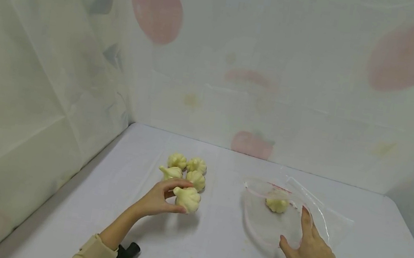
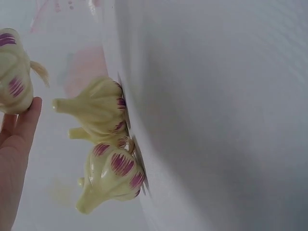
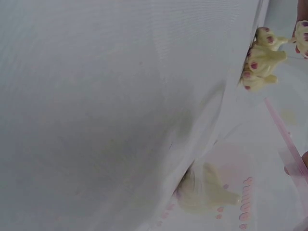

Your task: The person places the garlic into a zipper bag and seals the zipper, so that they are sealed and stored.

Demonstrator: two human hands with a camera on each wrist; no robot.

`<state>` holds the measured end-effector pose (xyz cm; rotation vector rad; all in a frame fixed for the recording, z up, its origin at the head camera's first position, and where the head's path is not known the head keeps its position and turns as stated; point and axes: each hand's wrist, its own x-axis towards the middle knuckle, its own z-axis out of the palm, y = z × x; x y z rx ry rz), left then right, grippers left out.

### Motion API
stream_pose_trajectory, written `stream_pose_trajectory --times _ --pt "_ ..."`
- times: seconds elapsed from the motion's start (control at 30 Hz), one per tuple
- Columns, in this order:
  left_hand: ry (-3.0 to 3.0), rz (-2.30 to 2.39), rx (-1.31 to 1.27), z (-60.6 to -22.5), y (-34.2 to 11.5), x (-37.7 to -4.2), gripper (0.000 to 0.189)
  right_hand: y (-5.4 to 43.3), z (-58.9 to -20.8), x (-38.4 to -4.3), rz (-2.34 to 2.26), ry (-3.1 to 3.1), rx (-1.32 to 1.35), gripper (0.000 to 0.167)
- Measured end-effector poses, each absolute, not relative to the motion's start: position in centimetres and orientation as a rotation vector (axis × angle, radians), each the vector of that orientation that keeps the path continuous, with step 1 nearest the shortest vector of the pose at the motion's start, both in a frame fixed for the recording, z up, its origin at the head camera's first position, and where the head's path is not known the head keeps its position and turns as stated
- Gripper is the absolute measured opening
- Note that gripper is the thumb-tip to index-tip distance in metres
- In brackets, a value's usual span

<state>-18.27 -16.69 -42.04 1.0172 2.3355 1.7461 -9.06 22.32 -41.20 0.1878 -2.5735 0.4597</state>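
Note:
Raised off the table, a pale garlic bulb (image 1: 187, 199) with purple streaks is gripped between the thumb and fingers of my left hand (image 1: 156, 201). Just behind it, several more garlic bulbs (image 1: 196, 166) sit in a tight cluster; their stems and purple marks show in the left wrist view. To the right lies a clear zip bag (image 1: 256, 225) with pink lettering, its mouth spread toward me. One garlic bulb (image 3: 204, 192) is inside it. My right hand (image 1: 312, 257) is at the bag's right side, index finger and thumb spread apart at the mouth's edge.
A black curved object (image 1: 128, 253) is beside the left sleeve. The white table (image 1: 212, 254) meets a fruit-printed curtain (image 1: 264, 66) at the back and another curtain (image 1: 34, 99) along the left edge.

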Motion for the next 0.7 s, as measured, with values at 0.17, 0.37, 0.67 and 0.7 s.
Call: stream_pose_trajectory --times 0.17,0.37,0.67,0.7 --pt "2.375 1.735 1.043 -42.1 -16.6 -18.3 0.058 22.3 -41.2 -9.1 0.463 -2.576 0.181 0.089" --pt "2.426 1.708 1.063 -41.8 -16.2 -18.3 0.057 22.2 -41.3 -9.1 0.46 -2.552 0.191 0.089" --pt "2.393 1.677 1.01 -41.5 -15.1 -18.2 0.059 22.4 -41.4 -9.2 0.446 -2.535 0.219 0.09" --pt "2.394 1.673 1.015 -41.5 -15.0 -18.3 0.059 22.4 -41.4 -9.2 0.445 -2.532 0.221 0.09"
